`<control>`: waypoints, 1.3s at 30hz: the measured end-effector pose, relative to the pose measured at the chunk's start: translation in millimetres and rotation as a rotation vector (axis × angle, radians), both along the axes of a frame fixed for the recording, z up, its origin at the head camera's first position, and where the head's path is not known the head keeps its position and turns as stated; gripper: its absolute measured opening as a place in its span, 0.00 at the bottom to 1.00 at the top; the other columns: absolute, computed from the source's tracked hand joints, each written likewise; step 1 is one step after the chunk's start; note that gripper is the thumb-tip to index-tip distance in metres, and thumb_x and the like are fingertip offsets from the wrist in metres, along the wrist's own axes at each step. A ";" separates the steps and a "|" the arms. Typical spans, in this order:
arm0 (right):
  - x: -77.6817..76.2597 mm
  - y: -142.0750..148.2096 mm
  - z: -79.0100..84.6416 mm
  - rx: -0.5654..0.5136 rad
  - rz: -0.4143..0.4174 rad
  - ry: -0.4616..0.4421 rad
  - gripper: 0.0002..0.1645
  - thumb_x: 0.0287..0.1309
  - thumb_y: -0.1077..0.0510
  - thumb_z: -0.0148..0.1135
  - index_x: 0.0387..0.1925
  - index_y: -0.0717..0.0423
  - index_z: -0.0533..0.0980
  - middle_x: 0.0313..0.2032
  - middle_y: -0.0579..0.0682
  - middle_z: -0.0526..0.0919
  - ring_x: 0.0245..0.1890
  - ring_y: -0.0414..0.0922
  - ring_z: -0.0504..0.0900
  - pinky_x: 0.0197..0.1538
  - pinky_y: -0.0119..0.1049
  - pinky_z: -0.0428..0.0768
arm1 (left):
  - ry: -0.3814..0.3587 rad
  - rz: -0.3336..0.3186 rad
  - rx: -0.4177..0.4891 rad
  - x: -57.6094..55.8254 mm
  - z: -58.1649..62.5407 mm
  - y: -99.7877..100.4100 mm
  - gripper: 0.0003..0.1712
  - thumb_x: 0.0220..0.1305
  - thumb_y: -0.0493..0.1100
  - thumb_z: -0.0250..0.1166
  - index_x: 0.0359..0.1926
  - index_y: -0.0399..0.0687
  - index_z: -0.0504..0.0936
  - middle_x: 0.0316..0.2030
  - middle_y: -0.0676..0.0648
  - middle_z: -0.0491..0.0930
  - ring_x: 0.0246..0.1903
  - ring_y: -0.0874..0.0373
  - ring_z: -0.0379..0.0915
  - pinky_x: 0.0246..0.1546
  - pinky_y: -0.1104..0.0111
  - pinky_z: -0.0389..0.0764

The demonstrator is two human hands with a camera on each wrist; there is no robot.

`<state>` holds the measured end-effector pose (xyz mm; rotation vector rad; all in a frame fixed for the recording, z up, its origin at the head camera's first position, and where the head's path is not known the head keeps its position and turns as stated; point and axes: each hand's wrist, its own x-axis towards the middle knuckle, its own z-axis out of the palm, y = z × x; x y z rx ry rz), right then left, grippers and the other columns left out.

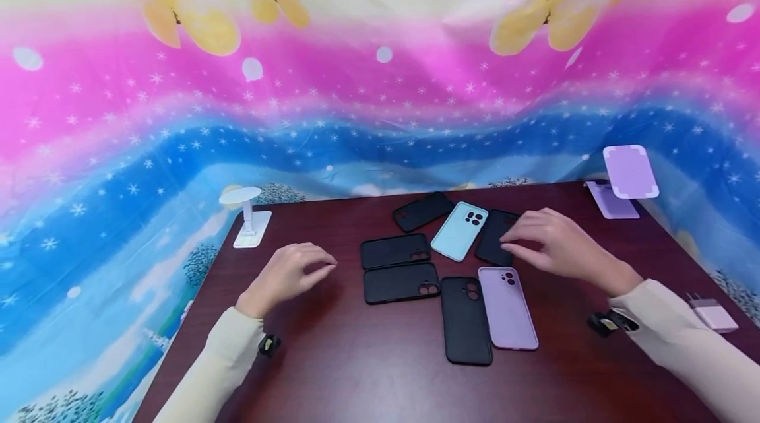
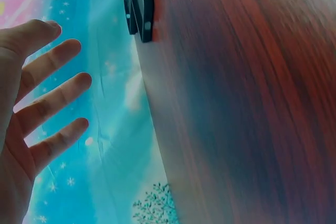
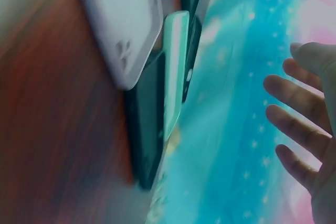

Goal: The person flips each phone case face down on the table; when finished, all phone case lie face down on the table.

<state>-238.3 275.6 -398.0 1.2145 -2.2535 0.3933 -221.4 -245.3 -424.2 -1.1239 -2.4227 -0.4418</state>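
Several phone cases lie on the dark red table. My right hand (image 1: 549, 241), fingers relaxed and holding nothing, hovers over a black phone case (image 1: 491, 238) and overlaps its right side in the head view. Beside that case is a light blue phone case (image 1: 460, 231), with a lilac phone case (image 1: 508, 308) nearer the front. Another black case (image 1: 466, 321) lies against the lilac one. My left hand (image 1: 291, 271) is held above the table, left of two stacked-in-line black cases (image 1: 401, 282); its fingers (image 2: 58, 98) are loosely spread with nothing in them.
A white phone stand (image 1: 252, 228) is at the back left corner, a lilac stand (image 1: 631, 172) at the back right. One more black case (image 1: 422, 211) lies near the back edge. A white charger plug (image 1: 714, 315) sits by the right edge. A printed cloth (image 1: 380, 93) hangs behind.
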 end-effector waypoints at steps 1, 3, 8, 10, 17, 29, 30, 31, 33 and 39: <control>-1.5 -6.0 -0.4 0.005 -0.005 -0.017 0.07 0.59 0.49 0.75 0.39 0.43 0.89 0.34 0.35 0.89 0.38 0.35 0.83 0.46 0.38 0.75 | -0.004 -0.005 0.006 0.2 -0.7 2.3 0.08 0.60 0.41 0.76 0.41 0.55 0.91 0.37 0.56 0.90 0.38 0.63 0.85 0.43 0.64 0.86; -5.3 -17.7 -0.9 0.013 -0.009 -0.049 0.10 0.53 0.54 0.78 0.39 0.42 0.89 0.34 0.35 0.88 0.38 0.34 0.82 0.44 0.38 0.77 | -0.016 -0.013 0.021 1.3 -2.4 6.7 0.08 0.60 0.40 0.76 0.41 0.54 0.91 0.37 0.56 0.90 0.38 0.64 0.85 0.43 0.64 0.86; -12.5 -42.3 -3.0 0.045 -0.003 -0.127 0.11 0.53 0.56 0.78 0.39 0.40 0.89 0.35 0.34 0.88 0.38 0.36 0.82 0.43 0.41 0.79 | -0.118 0.007 0.039 8.7 -8.2 16.5 0.07 0.62 0.43 0.75 0.42 0.54 0.91 0.39 0.57 0.89 0.40 0.64 0.84 0.45 0.64 0.86; -14.8 -49.3 -4.8 0.063 -0.002 -0.161 0.10 0.55 0.56 0.77 0.39 0.40 0.89 0.36 0.35 0.89 0.38 0.37 0.84 0.44 0.42 0.80 | -0.195 0.023 0.016 12.8 -10.8 19.9 0.07 0.65 0.45 0.73 0.44 0.54 0.91 0.39 0.58 0.88 0.40 0.66 0.83 0.46 0.64 0.85; -23.5 -73.9 -14.7 0.177 -0.015 -0.447 0.10 0.64 0.54 0.71 0.46 0.46 0.88 0.43 0.42 0.90 0.43 0.42 0.88 0.48 0.43 0.85 | -0.544 0.075 -0.108 26.7 -14.7 34.1 0.21 0.69 0.52 0.69 0.60 0.57 0.84 0.43 0.58 0.83 0.39 0.64 0.79 0.42 0.68 0.81; -9.6 -112.4 -46.4 0.232 -0.001 -0.517 0.23 0.59 0.32 0.69 0.46 0.42 0.88 0.41 0.39 0.89 0.40 0.38 0.85 0.43 0.39 0.82 | -0.525 0.126 -0.277 30.8 -23.5 52.4 0.20 0.68 0.50 0.71 0.59 0.58 0.84 0.50 0.54 0.80 0.45 0.61 0.77 0.44 0.65 0.79; -8.1 -114.7 -48.5 0.232 0.001 -0.505 0.26 0.58 0.30 0.69 0.46 0.42 0.88 0.41 0.39 0.88 0.39 0.38 0.85 0.43 0.39 0.82 | -0.516 0.124 -0.279 30.6 -23.8 52.7 0.18 0.68 0.50 0.70 0.57 0.58 0.85 0.50 0.55 0.81 0.47 0.61 0.77 0.47 0.64 0.81; -6.7 -116.8 -50.2 0.235 0.001 -0.492 0.27 0.57 0.28 0.68 0.46 0.42 0.87 0.41 0.39 0.88 0.39 0.38 0.85 0.43 0.39 0.82 | -0.510 0.120 -0.280 30.5 -24.1 52.8 0.16 0.68 0.49 0.70 0.56 0.59 0.85 0.50 0.55 0.81 0.48 0.62 0.77 0.49 0.63 0.81; -4.5 -120.1 -52.7 0.238 0.005 -0.473 0.27 0.57 0.28 0.69 0.45 0.42 0.88 0.41 0.40 0.87 0.40 0.38 0.85 0.45 0.40 0.83 | -0.504 0.107 -0.276 30.5 -23.8 53.3 0.13 0.69 0.48 0.70 0.52 0.60 0.86 0.49 0.56 0.80 0.49 0.62 0.78 0.51 0.62 0.82; -1.5 -126.0 -54.7 0.275 -0.009 -0.467 0.22 0.58 0.33 0.72 0.45 0.42 0.87 0.44 0.41 0.87 0.44 0.40 0.85 0.49 0.44 0.83 | -0.487 0.055 -0.279 32.4 -23.1 51.9 0.08 0.70 0.44 0.68 0.47 0.61 0.89 0.45 0.58 0.81 0.45 0.64 0.79 0.48 0.66 0.82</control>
